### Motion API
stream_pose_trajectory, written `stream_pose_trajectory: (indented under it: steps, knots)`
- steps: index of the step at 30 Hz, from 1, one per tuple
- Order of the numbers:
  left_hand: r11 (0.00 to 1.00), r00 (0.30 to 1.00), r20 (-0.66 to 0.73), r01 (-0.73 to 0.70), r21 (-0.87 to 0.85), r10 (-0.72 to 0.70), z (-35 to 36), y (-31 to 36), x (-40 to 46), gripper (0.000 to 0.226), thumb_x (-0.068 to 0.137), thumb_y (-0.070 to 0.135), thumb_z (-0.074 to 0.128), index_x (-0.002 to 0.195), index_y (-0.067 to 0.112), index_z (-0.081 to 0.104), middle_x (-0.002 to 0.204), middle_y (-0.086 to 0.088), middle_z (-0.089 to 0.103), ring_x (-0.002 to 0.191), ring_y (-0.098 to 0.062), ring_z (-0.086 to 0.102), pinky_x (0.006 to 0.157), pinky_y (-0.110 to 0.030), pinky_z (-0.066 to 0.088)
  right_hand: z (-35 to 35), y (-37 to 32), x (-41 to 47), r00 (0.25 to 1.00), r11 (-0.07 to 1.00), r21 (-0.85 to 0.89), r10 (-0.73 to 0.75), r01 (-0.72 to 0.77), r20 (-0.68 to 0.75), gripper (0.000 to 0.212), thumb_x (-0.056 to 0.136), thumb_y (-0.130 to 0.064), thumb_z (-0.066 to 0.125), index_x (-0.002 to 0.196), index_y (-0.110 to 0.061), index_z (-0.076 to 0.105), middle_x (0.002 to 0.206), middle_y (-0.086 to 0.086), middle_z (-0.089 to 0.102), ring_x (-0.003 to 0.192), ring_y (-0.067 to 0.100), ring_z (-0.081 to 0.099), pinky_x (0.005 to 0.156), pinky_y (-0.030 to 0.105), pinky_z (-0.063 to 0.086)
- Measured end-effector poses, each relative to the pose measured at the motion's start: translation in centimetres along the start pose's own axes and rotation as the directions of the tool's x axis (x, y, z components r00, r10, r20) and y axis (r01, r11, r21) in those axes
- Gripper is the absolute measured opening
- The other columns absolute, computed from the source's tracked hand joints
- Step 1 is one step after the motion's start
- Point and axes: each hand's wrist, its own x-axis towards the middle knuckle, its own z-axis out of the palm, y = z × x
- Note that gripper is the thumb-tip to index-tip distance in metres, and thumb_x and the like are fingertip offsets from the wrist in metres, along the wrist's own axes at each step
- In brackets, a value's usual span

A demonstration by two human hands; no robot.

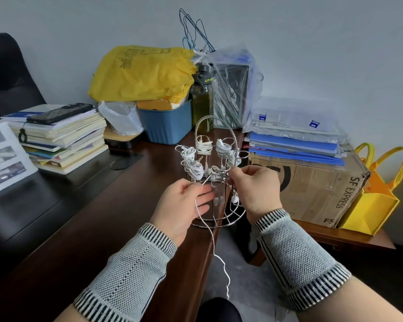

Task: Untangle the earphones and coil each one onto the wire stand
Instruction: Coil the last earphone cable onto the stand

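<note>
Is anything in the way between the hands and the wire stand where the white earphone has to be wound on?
Nothing visible blocks it. Both the left hand and right hand are right at the wire stand, with the loose earphone cord trailing down from the left hand. The stand's upper hooks already hold coiled earphones, so those are taken.

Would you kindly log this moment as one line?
wire stand: several coils on | left hand: holds loose earphone cord | right hand: pinching at stand
</note>
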Motion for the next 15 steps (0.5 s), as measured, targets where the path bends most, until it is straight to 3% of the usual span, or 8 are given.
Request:
stream_pose_trajectory:
  steps: [5,9,11,15]
  knots:
    - [0.999,1.0,0.007,-0.028,-0.021,0.028,-0.3,0.1,-0.1,0.028,0.097,0.002,0.047,0.07,0.009,0.049,0.102,-0.012,0.074,0.096,-0.022,0.072,0.089,-0.038,0.053,0.1,0.7,0.1,1.0,1.0,0.0,0.001,-0.001,-0.025,0.02,0.077,-0.026,0.07,0.063,-0.011,0.068,0.063,0.006,0.07,0.058,0.017,0.061,0.064,0.038,0.055]
    - [0.998,0.999,0.0,-0.043,-0.046,0.043,-0.5,0.2,-0.4,0.042,0.096,0.0,0.048,0.057,0.014,0.054,0.102,-0.014,0.074,0.098,-0.025,0.071,0.091,-0.039,0.052,-0.2,0.9,-0.5,0.998,0.998,0.017,-0.054,0.054,-0.019,0.013,0.079,-0.016,0.07,0.067,-0.016,0.064,0.067,0.0,0.067,0.061,0.011,0.058,0.062,0.031,0.053]
    - [0.998,0.999,-0.001,-0.049,-0.047,0.049,-0.5,0.3,-0.5,0.046,0.095,-0.001,0.048,0.053,0.015,0.056,0.1,-0.014,0.074,0.097,-0.025,0.072,0.091,-0.039,0.052,-0.4,0.9,-0.9,0.993,0.993,0.009,-0.12,0.12,0.004,0.013,0.081,-0.01,0.069,0.071,-0.017,0.062,0.069,-0.004,0.064,0.061,0.006,0.055,0.062,0.025,0.048]
    - [0.998,0.998,0.019,-0.062,-0.01,0.062,-0.4,0.1,-0.5,0.05,0.091,-0.003,0.053,0.045,0.018,0.054,0.097,-0.012,0.075,0.098,-0.022,0.071,0.091,-0.037,0.05,-0.6,1.3,-2.0,0.907,0.908,-0.048,-0.412,0.417,0.084,0.015,0.081,-0.011,0.064,0.078,-0.025,0.061,0.081,-0.003,0.061,0.078,0.016,0.058,0.074,0.032,0.05]
